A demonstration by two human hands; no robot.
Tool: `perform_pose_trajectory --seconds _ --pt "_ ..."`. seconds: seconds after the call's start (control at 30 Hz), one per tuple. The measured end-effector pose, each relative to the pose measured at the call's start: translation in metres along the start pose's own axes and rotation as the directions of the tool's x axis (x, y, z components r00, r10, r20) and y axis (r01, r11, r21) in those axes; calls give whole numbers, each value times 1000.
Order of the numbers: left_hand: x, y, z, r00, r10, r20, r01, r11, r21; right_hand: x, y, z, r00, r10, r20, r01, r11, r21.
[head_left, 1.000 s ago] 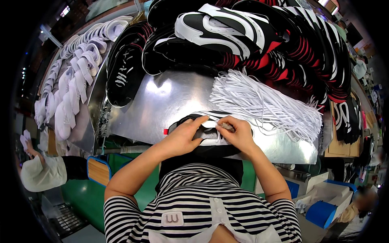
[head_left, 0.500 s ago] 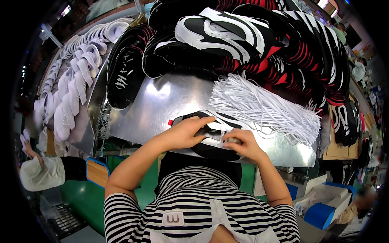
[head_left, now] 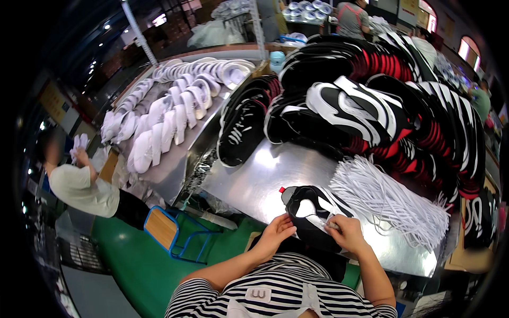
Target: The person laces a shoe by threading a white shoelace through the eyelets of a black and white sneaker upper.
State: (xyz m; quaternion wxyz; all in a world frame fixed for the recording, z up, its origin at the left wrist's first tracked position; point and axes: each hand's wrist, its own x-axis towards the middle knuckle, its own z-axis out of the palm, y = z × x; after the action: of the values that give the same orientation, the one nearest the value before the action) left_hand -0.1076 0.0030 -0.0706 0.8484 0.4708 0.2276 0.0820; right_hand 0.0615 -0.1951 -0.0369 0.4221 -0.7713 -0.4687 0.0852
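Observation:
A black and white shoe upper (head_left: 313,237) with a small red tab lies at the near edge of the metal table (head_left: 241,185). My left hand (head_left: 275,233) is at its left edge, with the fingers curled and closed against the black side. My right hand (head_left: 345,233) is over its right side, the thumb and forefinger pinched together. A small pale thing shows at those fingertips, too little of it to name. Just beyond, to the right, lies a thick bundle of white shoelaces (head_left: 389,199).
Black, white and red shoe uppers (head_left: 360,108) are heaped along the far side. White shoe parts (head_left: 172,114) stand in rows on the table at left. A blue-framed stool (head_left: 161,229) is on the green floor, near a person in a pale shirt (head_left: 85,191).
The view has swung left, so the table sits lower and further right. My left hand has come off the upper's opening to its left edge. My right hand stays pinched at its right side.

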Motion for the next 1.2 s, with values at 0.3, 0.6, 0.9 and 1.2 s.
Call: perform_pose_trajectory --seconds 0.3,0.6,0.9,1.2 --pt "2 124 20 965 262 13 -247 923 -295 34 -23 25 957 278 -86 -176 788 589" --pt "189 175 -59 626 779 -46 4 55 998 11 1 39 808 587 45 -480 613 628" --pt "283 175 -111 761 631 151 -248 68 966 -10 11 57 941 266 -211 -259 964 60" --pt "233 170 -35 551 770 321 -335 -148 931 -7 13 60 952 206 -225 -199 978 55"
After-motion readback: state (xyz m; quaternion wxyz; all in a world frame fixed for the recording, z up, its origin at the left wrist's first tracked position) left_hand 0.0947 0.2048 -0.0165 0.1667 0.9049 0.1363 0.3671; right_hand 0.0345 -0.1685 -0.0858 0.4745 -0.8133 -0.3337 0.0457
